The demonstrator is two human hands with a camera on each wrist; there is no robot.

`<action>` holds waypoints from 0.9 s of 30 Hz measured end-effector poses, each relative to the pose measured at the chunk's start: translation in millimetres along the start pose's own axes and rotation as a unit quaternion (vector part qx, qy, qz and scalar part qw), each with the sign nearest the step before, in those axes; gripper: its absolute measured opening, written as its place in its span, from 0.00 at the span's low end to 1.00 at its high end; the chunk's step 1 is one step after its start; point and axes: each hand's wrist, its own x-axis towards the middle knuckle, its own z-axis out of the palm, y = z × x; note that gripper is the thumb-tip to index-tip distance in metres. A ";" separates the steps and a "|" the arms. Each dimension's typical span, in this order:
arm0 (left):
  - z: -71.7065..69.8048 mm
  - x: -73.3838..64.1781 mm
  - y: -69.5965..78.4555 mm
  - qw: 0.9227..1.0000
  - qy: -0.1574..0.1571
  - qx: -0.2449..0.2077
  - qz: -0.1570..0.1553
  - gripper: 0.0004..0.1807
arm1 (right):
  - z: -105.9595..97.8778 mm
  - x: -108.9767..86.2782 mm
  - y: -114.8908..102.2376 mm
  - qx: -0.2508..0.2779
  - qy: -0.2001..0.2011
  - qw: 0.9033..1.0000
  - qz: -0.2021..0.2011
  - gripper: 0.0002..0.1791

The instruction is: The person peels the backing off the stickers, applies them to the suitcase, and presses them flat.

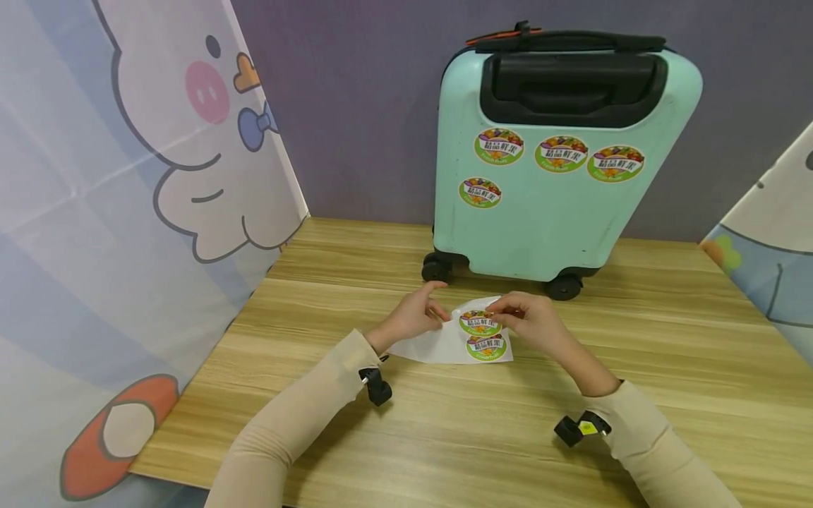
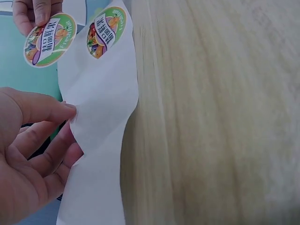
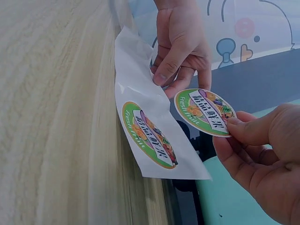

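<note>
My right hand (image 1: 530, 319) pinches an oval fruit sticker (image 3: 205, 112) by its edge, thumb on the printed face. In the right wrist view the sticker stands off the white backing sheet (image 3: 140, 79). A second oval sticker (image 1: 486, 348) lies on that sheet near its right end. My left hand (image 1: 414, 315) pinches the far edge of the sheet between thumb and fingers; in the left wrist view the sheet bends at the grip. Behind both hands stands a mint-green suitcase (image 1: 533, 226) with several matching stickers on its upper front.
The suitcase stands upright on black wheels (image 1: 564, 287) at the back of the wooden table (image 1: 444, 437). A grey wall panel (image 1: 356, 106) rises behind it. Cartoon-printed cloth (image 1: 127, 282) hangs to the left, with more at the right.
</note>
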 end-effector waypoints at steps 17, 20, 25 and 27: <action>8.6 -0.9 9.2 0.997 0.052 0.041 0.047 0.27 | -8.4 0.7 3.7 0.031 -0.033 0.997 0.066 0.07; 11.8 -1.6 12.8 0.995 0.072 0.022 0.062 0.23 | -10.1 0.4 3.4 0.047 -0.036 0.996 0.071 0.08; 18.4 0.1 17.6 0.992 0.081 -0.044 0.084 0.17 | -13.0 0.3 1.7 0.070 -0.035 0.994 0.081 0.08; 20.8 1.4 18.8 0.991 0.080 -0.074 0.083 0.15 | -13.9 0.2 1.1 0.074 -0.033 0.993 0.085 0.09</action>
